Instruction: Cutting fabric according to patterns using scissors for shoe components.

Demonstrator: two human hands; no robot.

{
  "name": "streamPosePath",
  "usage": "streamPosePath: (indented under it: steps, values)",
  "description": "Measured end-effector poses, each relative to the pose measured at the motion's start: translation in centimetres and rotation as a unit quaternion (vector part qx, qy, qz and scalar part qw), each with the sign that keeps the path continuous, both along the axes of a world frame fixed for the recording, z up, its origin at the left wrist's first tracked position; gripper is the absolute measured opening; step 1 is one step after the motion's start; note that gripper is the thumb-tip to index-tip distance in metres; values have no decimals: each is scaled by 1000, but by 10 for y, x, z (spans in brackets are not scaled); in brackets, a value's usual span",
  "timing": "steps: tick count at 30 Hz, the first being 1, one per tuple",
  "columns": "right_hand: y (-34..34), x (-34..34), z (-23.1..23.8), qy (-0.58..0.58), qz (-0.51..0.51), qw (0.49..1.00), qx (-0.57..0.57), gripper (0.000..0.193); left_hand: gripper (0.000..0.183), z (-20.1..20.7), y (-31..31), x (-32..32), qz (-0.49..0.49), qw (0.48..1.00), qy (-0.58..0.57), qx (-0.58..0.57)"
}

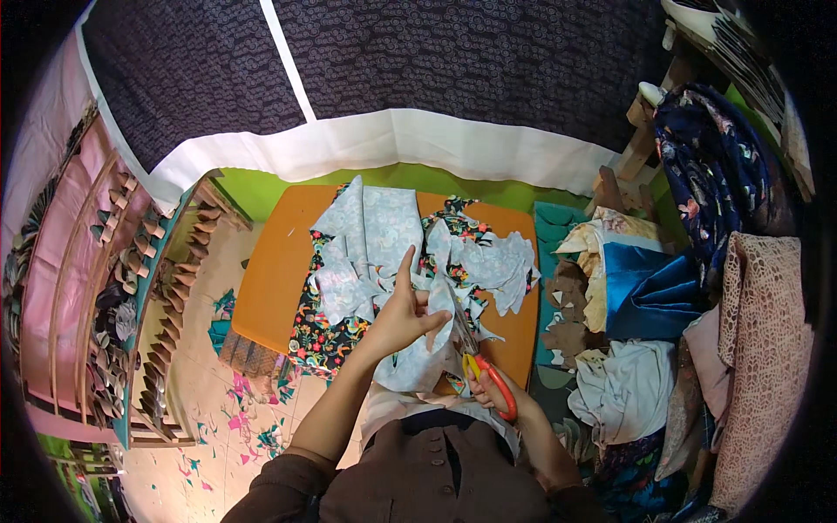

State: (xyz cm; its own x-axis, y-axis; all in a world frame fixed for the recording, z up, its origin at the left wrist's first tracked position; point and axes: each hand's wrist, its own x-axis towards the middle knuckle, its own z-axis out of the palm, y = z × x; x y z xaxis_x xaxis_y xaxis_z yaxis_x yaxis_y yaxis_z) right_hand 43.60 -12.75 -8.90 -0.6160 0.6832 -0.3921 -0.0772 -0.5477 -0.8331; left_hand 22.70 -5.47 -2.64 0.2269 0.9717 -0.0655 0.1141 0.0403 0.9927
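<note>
Head view: I look straight down on an orange desk (270, 279) piled with cloth.
Left hand (403, 315): its fingers pinch a fold of the pale blue cloth (375, 235), with the forefinger standing up free; the grip looks snug, not wide.
Right hand (490, 392): its fingers are curled through the orange loops of the scissors (471, 349), closed around them; the blades point away from me into the pale cloth and seem only a little parted, though I cannot tell exactly.
Cloth: it lies across the middle of the desk, over a dark flowered cloth (327, 336), and its near edge hangs toward my lap.
Step, as I judge it: cutting along the pale cloth.
To do it well: I keep the left pinch just beside the blades so the cloth stays taut, keep that raised forefinger clear of the edge, and take short snips.
Risk: the flowered layer beneath could get caught between the blades.
Around: scraps (253, 427) litter the floor on my left; folded fabrics (654, 296) stack up on my right.
</note>
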Motion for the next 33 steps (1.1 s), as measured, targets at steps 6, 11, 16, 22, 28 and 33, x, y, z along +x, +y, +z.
streamPosePath:
  steps: [6,11,16,22,28,33]
  values:
    - [-3,0,4,-21,-4,999,-24,48,93,0,-2,-3,0,999,37,10]
    - [-3,6,1,-42,4,999,-16,38,91,-7,-3,0,20,1000,-17,15]
    - [-3,3,0,-74,7,994,76,31,90,-21,2,3,65,996,-19,62]
    - [-1,-4,-9,-48,-20,992,114,28,94,-10,-2,6,79,995,24,56]
    - [2,-3,0,-19,4,1000,16,31,96,-11,-1,7,90,994,32,57]
    - [4,-2,4,-32,24,999,-4,37,95,-10,-1,7,98,993,36,52]
